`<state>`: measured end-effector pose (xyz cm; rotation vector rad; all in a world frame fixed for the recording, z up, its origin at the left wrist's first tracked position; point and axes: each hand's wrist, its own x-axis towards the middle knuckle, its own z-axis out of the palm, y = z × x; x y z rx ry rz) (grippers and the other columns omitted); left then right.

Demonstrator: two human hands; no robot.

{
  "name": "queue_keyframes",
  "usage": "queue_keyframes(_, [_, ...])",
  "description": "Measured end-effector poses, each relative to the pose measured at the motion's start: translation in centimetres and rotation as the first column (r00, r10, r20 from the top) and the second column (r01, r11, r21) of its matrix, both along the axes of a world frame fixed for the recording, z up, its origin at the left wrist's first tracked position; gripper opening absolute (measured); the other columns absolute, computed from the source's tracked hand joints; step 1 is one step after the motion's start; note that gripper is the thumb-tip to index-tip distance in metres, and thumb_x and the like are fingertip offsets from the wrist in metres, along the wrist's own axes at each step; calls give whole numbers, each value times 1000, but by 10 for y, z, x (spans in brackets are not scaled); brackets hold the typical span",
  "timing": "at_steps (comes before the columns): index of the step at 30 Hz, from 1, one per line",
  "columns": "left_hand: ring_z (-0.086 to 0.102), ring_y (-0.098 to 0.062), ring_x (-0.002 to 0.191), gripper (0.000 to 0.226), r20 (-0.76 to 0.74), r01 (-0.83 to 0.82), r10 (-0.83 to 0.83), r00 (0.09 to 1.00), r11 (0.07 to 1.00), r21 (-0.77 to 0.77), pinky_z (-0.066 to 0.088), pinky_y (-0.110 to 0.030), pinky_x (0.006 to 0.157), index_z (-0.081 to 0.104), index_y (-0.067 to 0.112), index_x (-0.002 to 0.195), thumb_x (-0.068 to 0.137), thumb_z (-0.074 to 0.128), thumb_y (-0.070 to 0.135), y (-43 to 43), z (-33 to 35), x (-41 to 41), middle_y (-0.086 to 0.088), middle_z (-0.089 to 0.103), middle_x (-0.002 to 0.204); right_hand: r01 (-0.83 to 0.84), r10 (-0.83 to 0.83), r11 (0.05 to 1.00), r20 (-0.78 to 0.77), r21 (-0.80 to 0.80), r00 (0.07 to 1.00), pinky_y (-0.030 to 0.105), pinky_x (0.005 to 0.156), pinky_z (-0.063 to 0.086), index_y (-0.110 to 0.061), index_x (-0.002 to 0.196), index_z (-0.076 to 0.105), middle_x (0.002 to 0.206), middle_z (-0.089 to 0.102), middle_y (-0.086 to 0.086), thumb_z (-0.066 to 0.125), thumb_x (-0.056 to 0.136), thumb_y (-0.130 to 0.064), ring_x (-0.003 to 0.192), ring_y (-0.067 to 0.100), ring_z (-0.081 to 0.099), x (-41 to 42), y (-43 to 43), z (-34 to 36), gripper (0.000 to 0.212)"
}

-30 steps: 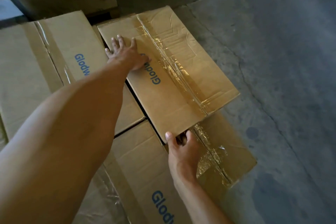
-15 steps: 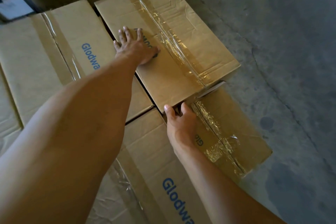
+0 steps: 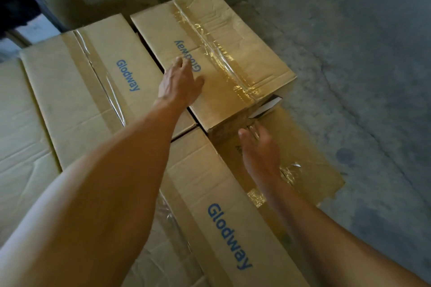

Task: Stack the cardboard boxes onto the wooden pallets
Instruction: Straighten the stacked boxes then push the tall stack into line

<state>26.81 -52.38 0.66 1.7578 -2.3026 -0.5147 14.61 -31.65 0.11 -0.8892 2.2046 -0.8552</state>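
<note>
Cardboard box (image 3: 238,49) sits on the far right corner of the stack (image 3: 77,100), with both my hands loose at it.

Nearest me, my right hand (image 3: 261,154) hangs over the lower box (image 3: 310,147), fingers straight and close together, tips by the cardboard box's near end; whether they touch it I cannot tell. Farther on, my left hand (image 3: 179,84) lies flat on its lid beside the taped seam (image 3: 224,63), fingers together and thumb out. The creased lid and a loose flap (image 3: 265,106) suggest soft, tired board, and the tape looks slick, so I would grip under the bottom edges of the short ends.
</note>
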Motion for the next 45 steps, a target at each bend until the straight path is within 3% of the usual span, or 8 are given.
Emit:
queue_keyframes(3, [56,-34,117,48,-85,-1,-4,996,998,-55,47,-40,85,55,13,132,96,54,46,57,17,-2,-8,56,135,0,2,1000,-157,14,988,37,105,39,-5,149,41,148,50,14,42,94,-62,135,30,48,-26,47,16,79])
queue_keyframes(9, [59,-32,115,46,-136,179,-185,973,982,-57,50,-40,82,55,19,133,95,56,43,200,56,-27,-6,59,134,53,-9,995,-437,89,899,44,104,41,-13,150,41,147,46,15,52,99,-44,130,36,46,-82,146,48,60])
queue_keyframes(20, [58,-28,119,52,-143,544,-552,821,834,-93,52,-46,95,48,21,140,95,52,49,412,163,-73,-4,58,134,385,-348,922,-505,-32,790,46,107,37,-13,151,38,147,46,15,47,99,-48,130,38,44,-128,391,153,64])
queue_keyframes(28, [64,-30,112,63,-181,693,-720,670,694,-195,53,-40,94,56,22,137,85,49,57,573,197,-17,-3,60,137,629,-585,770,-517,-111,625,45,111,34,-10,151,38,151,43,15,44,100,-48,134,38,41,-29,612,181,63])
queue_keyframes(33, [67,-34,100,62,-198,750,-801,564,598,-282,54,-37,84,70,11,116,79,47,55,664,177,75,-10,71,115,735,-657,678,-452,-3,603,44,105,39,-16,148,42,148,47,10,44,99,-50,130,37,44,99,738,153,59])
queue_keyframes(37, [67,-36,104,74,-236,749,-763,602,642,-165,54,-48,90,69,8,120,74,47,62,721,151,122,-14,70,118,767,-685,637,-403,74,608,44,103,41,-19,147,41,147,47,8,42,98,-52,128,37,47,172,818,133,59])
queue_keyframes(42, [68,-31,101,56,-212,757,-748,630,652,-50,53,-44,90,58,31,117,75,48,66,804,129,152,-6,70,118,762,-658,634,-425,134,622,42,102,43,-22,147,41,145,49,6,42,98,-54,127,33,49,201,881,133,58])
queue_keyframes(45, [68,-28,103,64,-161,783,-775,611,622,-27,53,-37,88,59,23,123,80,40,67,840,121,157,-5,68,122,717,-611,686,-438,124,660,42,102,42,-20,145,43,144,51,6,44,98,-52,127,32,50,195,891,138,57])
